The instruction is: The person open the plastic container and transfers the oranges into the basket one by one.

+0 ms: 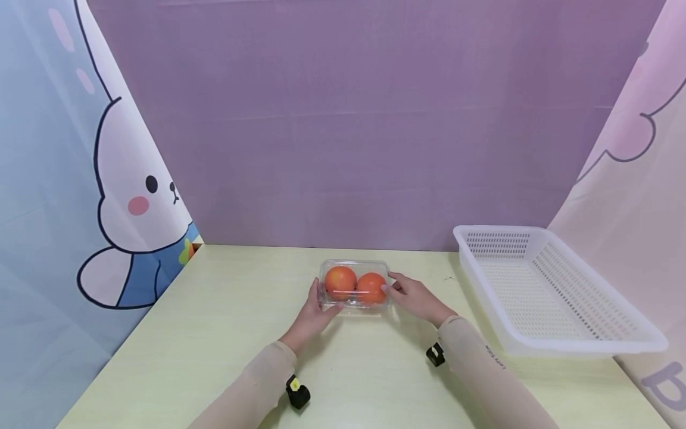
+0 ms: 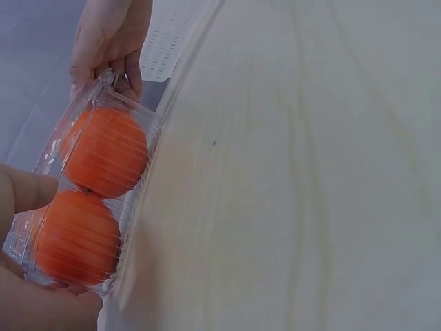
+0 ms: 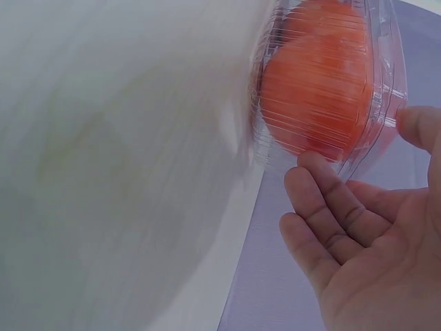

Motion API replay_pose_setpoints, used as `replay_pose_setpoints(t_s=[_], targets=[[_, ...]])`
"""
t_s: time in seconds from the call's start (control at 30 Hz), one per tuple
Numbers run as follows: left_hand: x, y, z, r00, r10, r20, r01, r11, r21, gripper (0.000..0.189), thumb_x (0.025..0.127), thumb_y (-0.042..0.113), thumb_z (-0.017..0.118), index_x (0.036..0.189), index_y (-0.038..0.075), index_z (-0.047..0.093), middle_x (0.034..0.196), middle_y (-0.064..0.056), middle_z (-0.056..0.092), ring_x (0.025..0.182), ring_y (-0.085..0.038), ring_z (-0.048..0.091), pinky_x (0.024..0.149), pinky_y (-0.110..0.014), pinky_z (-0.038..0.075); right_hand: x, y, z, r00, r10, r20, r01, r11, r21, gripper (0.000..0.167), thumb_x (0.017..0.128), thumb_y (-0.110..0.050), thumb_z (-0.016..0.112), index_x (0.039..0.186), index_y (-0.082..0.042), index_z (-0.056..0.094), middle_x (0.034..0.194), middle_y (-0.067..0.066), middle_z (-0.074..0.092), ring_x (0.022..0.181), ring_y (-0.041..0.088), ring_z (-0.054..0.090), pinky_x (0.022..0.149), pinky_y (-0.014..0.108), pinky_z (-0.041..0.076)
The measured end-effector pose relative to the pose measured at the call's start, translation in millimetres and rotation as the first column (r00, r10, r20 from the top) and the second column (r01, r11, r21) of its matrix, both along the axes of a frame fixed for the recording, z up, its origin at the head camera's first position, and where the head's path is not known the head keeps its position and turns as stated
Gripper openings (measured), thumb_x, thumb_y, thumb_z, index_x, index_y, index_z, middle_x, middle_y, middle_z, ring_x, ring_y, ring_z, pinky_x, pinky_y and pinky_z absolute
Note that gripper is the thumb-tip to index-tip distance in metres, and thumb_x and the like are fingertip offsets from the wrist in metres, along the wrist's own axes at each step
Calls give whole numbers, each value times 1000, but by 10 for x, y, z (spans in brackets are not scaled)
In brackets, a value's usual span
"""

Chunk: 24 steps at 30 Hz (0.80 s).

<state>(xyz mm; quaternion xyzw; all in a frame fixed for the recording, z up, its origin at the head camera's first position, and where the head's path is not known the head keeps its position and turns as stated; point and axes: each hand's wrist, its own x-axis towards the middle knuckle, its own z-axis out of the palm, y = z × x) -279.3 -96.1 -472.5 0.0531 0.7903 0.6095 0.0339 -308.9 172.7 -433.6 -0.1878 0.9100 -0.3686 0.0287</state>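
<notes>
Two oranges (image 1: 340, 282) lie side by side inside a clear plastic clamshell box (image 1: 348, 303) at the middle of the table. Its lid looks closed over the fruit. My left hand (image 1: 316, 316) grips the box's left end, thumb along the front edge. At the opposite end my right hand (image 1: 420, 299) holds the box between thumb and fingers. In the right wrist view that hand's fingertips (image 3: 313, 162) touch the ribbed box wall, with the thumb on the other side. Whether the box's bottom rests fully on the table cannot be told.
To the right stands a white perforated plastic basket (image 1: 509, 298) on the pale wooden table (image 1: 236, 286). A purple cloth (image 1: 343, 131) hangs behind the table. Printed cloths (image 1: 43, 250) flank it on both sides.
</notes>
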Motion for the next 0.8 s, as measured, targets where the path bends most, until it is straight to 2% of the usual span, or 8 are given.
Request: replay_pose_setpoints(t_s=[0.3,0.5,0.8], targets=[[29,19,31,1000,-9,4,9,999,31,96,98,22,67,158,-2,-4,164,-24,7,150,-37,10,121,-50,15,-8,-3,0,1000,5,-4,-5,1000,12,62,104,-35,54,149,4,40,106,6,67,94,18,62,85,41,53],[25,20,29,1000,-11,0,11,1000,20,93,99,21,65,157,-3,-4,164,-24,6,150,-36,8,121,-49,14,2,-3,12,1000,6,3,-6,1000,14,62,104,-35,54,150,4,39,106,6,67,93,18,62,85,41,54],[5,14,-18,998,-30,-54,30,1000,-2,89,101,19,61,156,-7,-3,161,-30,8,148,-41,9,120,-51,13,-6,9,10,1000,22,-2,-22,999,24,62,105,-34,53,149,7,39,106,8,68,94,19,62,85,42,54]])
